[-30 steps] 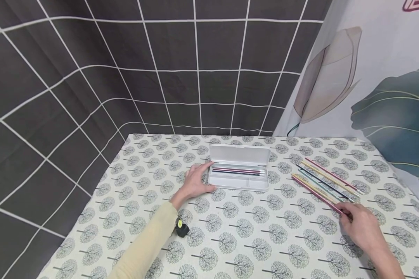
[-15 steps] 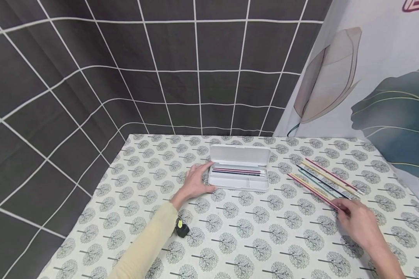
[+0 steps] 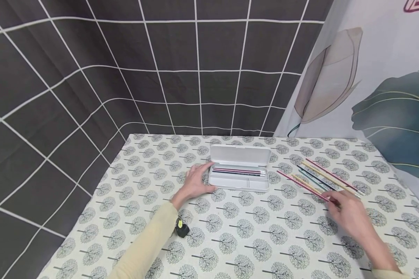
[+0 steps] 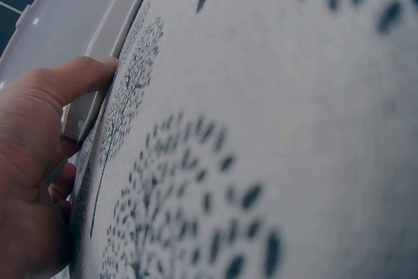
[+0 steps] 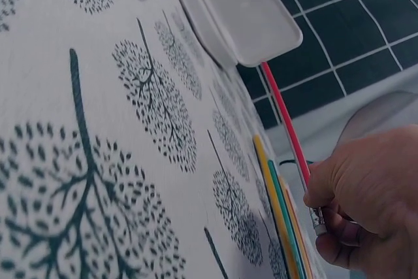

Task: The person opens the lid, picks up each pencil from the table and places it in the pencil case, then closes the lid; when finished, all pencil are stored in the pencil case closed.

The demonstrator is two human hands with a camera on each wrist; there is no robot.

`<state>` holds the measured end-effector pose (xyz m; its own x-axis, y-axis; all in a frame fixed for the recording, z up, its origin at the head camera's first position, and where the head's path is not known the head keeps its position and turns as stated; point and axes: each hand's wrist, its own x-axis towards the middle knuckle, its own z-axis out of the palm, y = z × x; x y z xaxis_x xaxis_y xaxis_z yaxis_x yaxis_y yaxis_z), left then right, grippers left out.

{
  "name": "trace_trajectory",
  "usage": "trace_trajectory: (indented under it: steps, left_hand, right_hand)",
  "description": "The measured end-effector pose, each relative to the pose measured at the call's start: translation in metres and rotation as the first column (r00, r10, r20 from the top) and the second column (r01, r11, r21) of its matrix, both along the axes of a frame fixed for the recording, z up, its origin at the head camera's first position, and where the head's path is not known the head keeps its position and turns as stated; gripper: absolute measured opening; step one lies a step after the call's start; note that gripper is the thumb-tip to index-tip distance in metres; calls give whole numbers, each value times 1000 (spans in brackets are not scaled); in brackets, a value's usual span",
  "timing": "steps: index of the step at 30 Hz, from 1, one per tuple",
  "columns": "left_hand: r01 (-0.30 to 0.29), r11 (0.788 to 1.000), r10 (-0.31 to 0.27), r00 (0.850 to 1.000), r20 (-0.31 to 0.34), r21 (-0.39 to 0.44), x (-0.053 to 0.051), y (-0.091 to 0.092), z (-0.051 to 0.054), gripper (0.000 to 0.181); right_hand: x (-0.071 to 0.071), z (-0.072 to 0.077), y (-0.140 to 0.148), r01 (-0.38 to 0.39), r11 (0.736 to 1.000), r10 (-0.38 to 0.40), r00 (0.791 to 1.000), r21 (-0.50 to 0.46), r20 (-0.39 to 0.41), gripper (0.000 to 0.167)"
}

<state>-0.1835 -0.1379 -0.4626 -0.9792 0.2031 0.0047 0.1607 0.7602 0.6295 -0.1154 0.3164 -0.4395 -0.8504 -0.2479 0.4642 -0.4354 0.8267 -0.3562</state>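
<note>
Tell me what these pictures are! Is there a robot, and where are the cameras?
There's no robot, just a person. The wide picture comes from a camera on the person's head, looking down. The two close-ups come from cameras worn on the wrists. The bare left hand holds one end of an open white pencil case with pencils inside. The bare right hand pinches a red pencil near its eraser end. More loose pencils lie close by on the tree-patterned cloth.

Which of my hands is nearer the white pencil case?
Left. Your left hand holds the left end of the white pencil case; your right hand is apart from it, off to its right, pinching a red pencil.
</note>
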Motion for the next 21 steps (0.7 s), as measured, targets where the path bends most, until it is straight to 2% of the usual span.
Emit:
trace_trajectory:
  steps: [5,14,21]
  left_hand:
    - [-5,1000,5,1000,3,4,1,0,1,98]
    - [-1,1000,1,1000,4,4,1,0,0,98]
    - [2,1000,-2,1000,-1,3,1,1,1,98]
  right_hand:
    - [-7,1,-11,-50,999,50,998,-3,-37,37]
    - [-16,6,-27,-95,995,95,995,-13,-29,37]
    - [-24,9,-39,-144,990,143,985,-4,-97,38]
